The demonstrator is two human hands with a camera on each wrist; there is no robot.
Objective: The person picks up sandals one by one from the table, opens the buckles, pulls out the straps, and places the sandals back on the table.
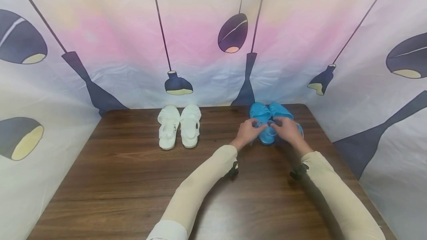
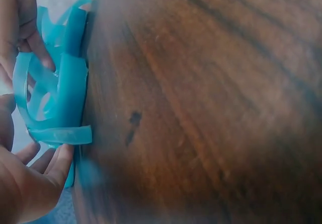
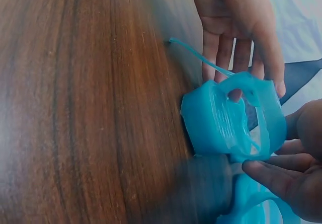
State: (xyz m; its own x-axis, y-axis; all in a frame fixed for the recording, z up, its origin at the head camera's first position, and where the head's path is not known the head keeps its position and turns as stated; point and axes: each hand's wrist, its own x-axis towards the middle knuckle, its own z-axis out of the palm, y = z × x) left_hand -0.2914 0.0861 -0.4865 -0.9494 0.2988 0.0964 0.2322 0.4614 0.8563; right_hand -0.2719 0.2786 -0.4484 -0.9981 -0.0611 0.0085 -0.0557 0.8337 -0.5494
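Sandal [image 1: 267, 139], the blue left one, on bench [image 1: 133, 180], far right. Left hand [image 1: 248, 131], right hand [image 1: 289, 130]: both grips nearly closed on its upper. I'd steady it flat, guide loose strap [image 3: 201, 58] straight.

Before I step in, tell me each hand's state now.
Left hand: touching the blue sandal; whether gripping cannot be told.
Right hand: at the same sandal; grip likewise cannot be told.
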